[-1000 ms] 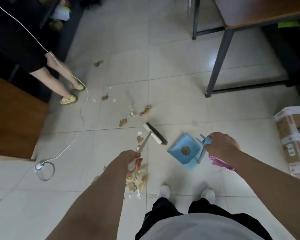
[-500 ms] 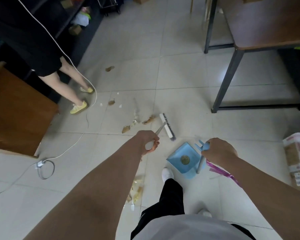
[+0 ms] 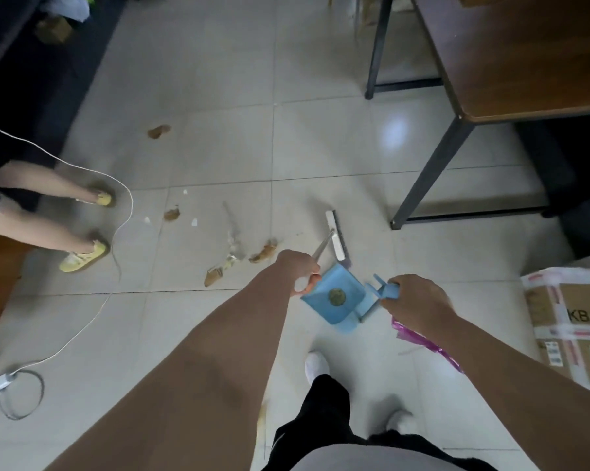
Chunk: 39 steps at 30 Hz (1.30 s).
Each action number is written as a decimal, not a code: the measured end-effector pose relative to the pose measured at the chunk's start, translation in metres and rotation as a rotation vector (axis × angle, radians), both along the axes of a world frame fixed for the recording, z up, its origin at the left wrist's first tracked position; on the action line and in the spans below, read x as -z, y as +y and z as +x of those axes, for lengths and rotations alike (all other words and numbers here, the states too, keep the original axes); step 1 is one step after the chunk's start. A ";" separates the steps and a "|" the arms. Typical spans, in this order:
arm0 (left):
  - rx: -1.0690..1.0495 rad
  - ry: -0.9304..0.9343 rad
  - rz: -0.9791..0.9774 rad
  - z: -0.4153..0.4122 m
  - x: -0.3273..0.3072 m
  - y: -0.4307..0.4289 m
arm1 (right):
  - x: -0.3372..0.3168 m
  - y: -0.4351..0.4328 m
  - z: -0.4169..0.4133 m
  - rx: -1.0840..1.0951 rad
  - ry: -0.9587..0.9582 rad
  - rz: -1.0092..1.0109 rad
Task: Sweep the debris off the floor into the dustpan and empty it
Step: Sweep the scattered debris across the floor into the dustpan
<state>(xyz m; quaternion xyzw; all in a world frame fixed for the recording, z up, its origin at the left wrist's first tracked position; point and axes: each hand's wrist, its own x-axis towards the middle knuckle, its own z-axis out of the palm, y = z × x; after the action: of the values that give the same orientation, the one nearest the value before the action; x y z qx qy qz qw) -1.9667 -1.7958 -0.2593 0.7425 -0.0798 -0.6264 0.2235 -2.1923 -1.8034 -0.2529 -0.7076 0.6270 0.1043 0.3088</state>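
Observation:
My left hand (image 3: 298, 270) grips the metal handle of a small broom whose white brush head (image 3: 336, 237) rests on the tile just beyond the dustpan. My right hand (image 3: 417, 302) holds the handle of the blue dustpan (image 3: 334, 295), which sits low over the floor with a round brownish bit inside. A pink plastic bag (image 3: 422, 341) hangs under my right wrist. Brown and white debris (image 3: 263, 253) lies scattered on the tiles left of the broom, with more scraps (image 3: 158, 131) farther back left.
Another person's legs in yellow shoes (image 3: 82, 258) stand at the left beside a white cable (image 3: 82, 331). A wooden table with black metal legs (image 3: 433, 171) stands at the right. A taped cardboard box (image 3: 572, 321) sits on the floor at the far right.
I have stepped forward, leaving the near pile of scraps behind me. The broom head has swung to the right, up against the dustpan's mouth. The dustpan stays in my right hand.

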 end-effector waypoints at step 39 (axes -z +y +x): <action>-1.055 -0.090 0.186 -0.028 -0.044 0.137 | 0.003 -0.140 0.078 -0.892 -0.075 0.016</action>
<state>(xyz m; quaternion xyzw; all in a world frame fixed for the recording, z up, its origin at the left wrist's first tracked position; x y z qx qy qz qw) -1.9951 -1.6583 -0.2157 0.7246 0.3504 -0.4009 0.4376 -2.1143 -1.9436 -0.2561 -0.9097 0.2480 0.2062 0.2617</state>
